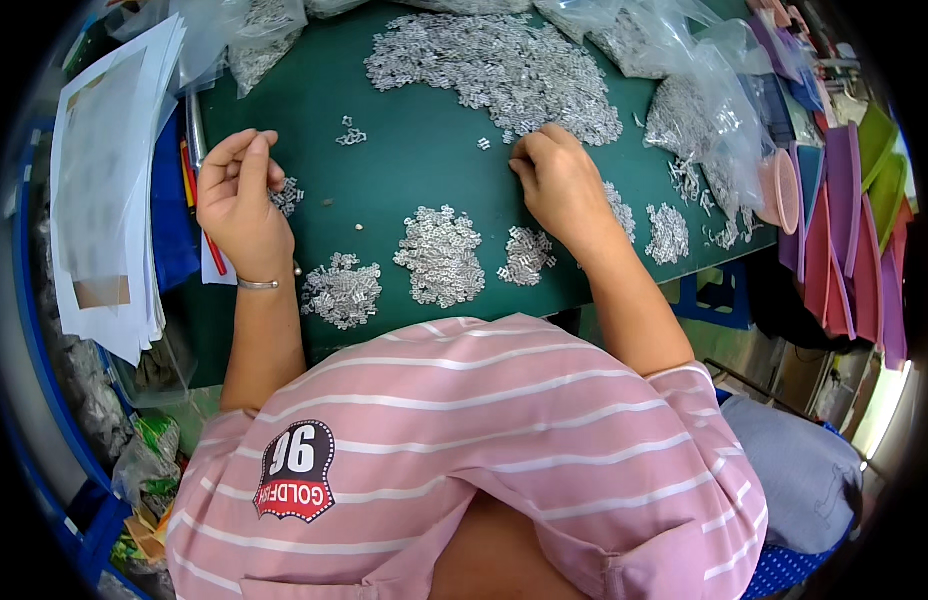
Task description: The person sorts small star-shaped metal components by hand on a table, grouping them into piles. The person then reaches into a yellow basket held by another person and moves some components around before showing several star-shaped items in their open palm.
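Observation:
My left hand (pixel 246 205) is raised over the left side of the green table. Its thumb and fingers are pressed together, and whatever they may hold is too small to make out. A little heap of small silver metal pieces (pixel 286 196) lies beside it, partly covered by the hand. At the lower edge of a large pile of the same pieces (pixel 494 70), my right hand (pixel 562 188) has its fingertips pinched and pointing left. Its grip is hidden. One loose silver piece (pixel 484 144) lies just left of those fingers, and a few more pieces (pixel 351 134) lie between the hands.
Smaller heaps (pixel 440 256) of silver pieces line the table's (pixel 384 190) near side. Clear plastic bags (pixel 684 110) of pieces stand at the back and right. Paper sheets (pixel 114 190) and pens (pixel 206 225) sit at left. Colourful bins (pixel 844 220) and a pink cup (pixel 780 190) are at right.

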{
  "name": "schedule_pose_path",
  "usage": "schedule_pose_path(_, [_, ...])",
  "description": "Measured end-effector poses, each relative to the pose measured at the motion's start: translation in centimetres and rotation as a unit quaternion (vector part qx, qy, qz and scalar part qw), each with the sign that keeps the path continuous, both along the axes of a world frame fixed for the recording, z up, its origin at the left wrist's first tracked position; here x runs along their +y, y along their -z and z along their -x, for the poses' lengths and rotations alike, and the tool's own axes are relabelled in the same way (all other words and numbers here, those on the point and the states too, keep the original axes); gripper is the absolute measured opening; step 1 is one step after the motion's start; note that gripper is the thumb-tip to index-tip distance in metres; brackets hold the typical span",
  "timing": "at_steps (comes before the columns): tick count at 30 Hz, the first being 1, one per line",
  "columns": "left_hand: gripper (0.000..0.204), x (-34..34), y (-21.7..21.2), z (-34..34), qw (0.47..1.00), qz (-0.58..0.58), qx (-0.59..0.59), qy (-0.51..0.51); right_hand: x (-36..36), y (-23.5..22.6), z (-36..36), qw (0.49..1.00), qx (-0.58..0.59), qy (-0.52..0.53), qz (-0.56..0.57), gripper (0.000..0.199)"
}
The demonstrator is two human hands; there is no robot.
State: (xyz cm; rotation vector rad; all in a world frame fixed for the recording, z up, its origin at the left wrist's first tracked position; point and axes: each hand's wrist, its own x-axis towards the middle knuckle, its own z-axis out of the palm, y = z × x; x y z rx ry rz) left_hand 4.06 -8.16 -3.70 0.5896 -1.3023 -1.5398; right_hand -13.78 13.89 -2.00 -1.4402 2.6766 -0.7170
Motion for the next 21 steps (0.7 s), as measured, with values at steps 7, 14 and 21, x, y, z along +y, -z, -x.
schedule_pose_path(7, [0.013, -0.4, -0.6, 0.1, 0.998, 0.006, 0.034, -0.053, -3.1, -1.2, -2.2, 0.986, -0.118, -0.085, 0.083, 0.012])
schedule_pose_path(14, [0.011, -2.1, -0.6, -0.2, 0.992, 0.006, 0.044, -0.118, -12.1, 0.4, -7.4, 0.928, -0.177, -0.259, 0.201, 0.011])
schedule_pose_path(21, [0.012, -1.4, -0.9, -0.8, 0.995, -0.005, 0.056, -0.086, -7.8, -0.9, -2.2, 0.988, -0.055, -0.122, 0.082, 0.009])
